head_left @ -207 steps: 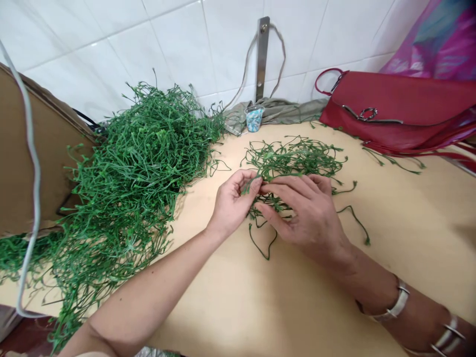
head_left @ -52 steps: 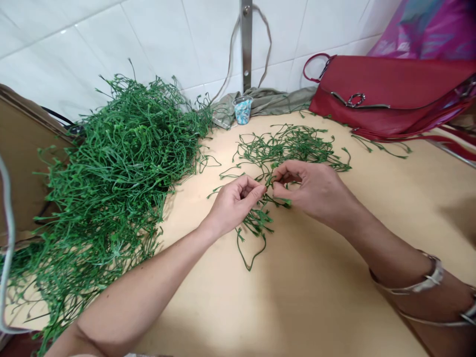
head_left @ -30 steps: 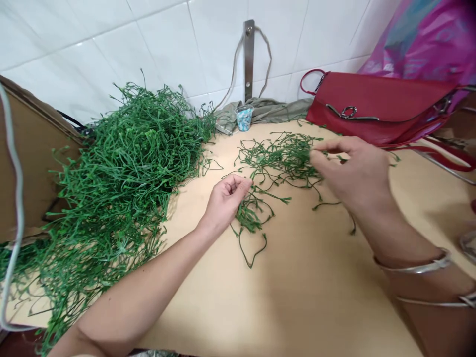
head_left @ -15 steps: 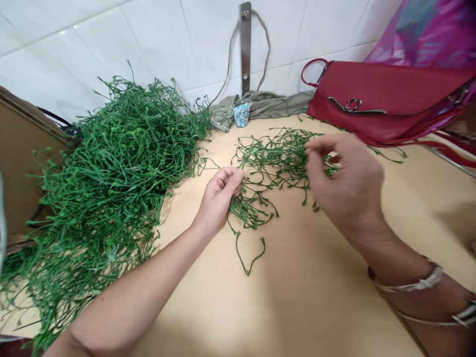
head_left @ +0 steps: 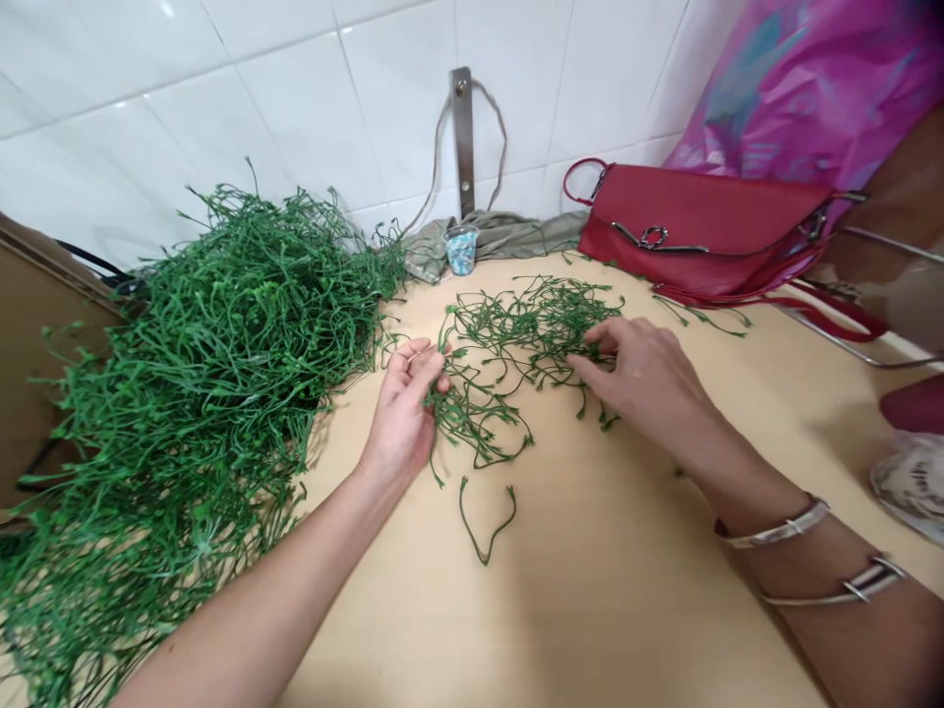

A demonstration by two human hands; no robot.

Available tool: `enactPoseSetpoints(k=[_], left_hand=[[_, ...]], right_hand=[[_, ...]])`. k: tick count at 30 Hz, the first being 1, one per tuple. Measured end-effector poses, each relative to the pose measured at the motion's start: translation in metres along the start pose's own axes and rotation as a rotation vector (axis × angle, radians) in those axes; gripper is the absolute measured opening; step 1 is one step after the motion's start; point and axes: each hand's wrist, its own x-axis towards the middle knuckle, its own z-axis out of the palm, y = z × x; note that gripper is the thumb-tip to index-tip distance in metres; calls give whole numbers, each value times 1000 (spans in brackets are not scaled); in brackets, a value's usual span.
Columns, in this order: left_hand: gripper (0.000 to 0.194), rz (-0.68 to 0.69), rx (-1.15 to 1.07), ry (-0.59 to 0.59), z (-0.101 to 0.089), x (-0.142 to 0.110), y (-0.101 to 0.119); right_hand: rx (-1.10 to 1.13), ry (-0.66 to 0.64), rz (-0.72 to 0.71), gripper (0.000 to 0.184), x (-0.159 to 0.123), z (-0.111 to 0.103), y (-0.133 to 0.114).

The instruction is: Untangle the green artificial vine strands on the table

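Observation:
A small loose heap of green plastic stems (head_left: 527, 324) lies on the tan table (head_left: 590, 551). My left hand (head_left: 404, 408) pinches a bunch of green stems (head_left: 472, 423) whose ends trail toward me. At the heap's right edge my right hand (head_left: 641, 374) rests on the table, its fingertips closed on a stem of the heap. A much larger pile of the same green stems (head_left: 199, 364) fills the left side of the table.
A red handbag (head_left: 693, 226) leans at the back right under a pink plastic bag (head_left: 803, 88). A small clear cup of blue bits (head_left: 461, 249) and a grey cloth (head_left: 508, 234) sit by the tiled wall. A cardboard box (head_left: 36, 334) stands at far left.
My right hand has come down from above the heap and now touches its right edge. My left hand keeps its bunch and has shifted a little left.

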Motion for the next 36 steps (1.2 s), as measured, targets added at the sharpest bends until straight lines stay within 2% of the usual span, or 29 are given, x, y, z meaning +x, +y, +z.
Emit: enactPoseSetpoints(k=[3,8,10,12,14,17,19,22,26,30,33,36], left_hand=[[48,-4,59,-48,-3,1,-3],[10,142,274,-86,-7,4,-8],[12,191,347,-107,-6,3,-9],[21,226,414,-146,-5,0,-9],[27,279,506,-185,-3,-2,-9],[30,336,643,-238,-3,-3,-10],[26,351,716,-274,-3,-2,-12],[20,359,790,-340,-5,1,-14],[18,378,786,-424,-6,2,-13],[18,446,757,-408,-7,2,-13],[19,447,765,-394,-8,3,-12],[20,444,775,-407,-9,3,-12]], right_hand=[[38,-34,-2,6,1,-2,6],[295,142,33,7,5,-16,-10],[468,109,65,6,3,-20,-23],[642,11,83,6,-1,-21,-38],[716,-75,18,5,-8,-20,-52],[668,-121,-190,8,-18,-19,-69],[641,-103,-281,10,-22,-18,-75],[594,-39,-307,12,-24,-18,-77],[538,-26,-271,11,-22,-17,-74],[563,-51,-160,11,-21,-16,-71],[627,-132,-73,6,-21,-15,-70],[682,-156,-11,8,-22,-14,-70]])
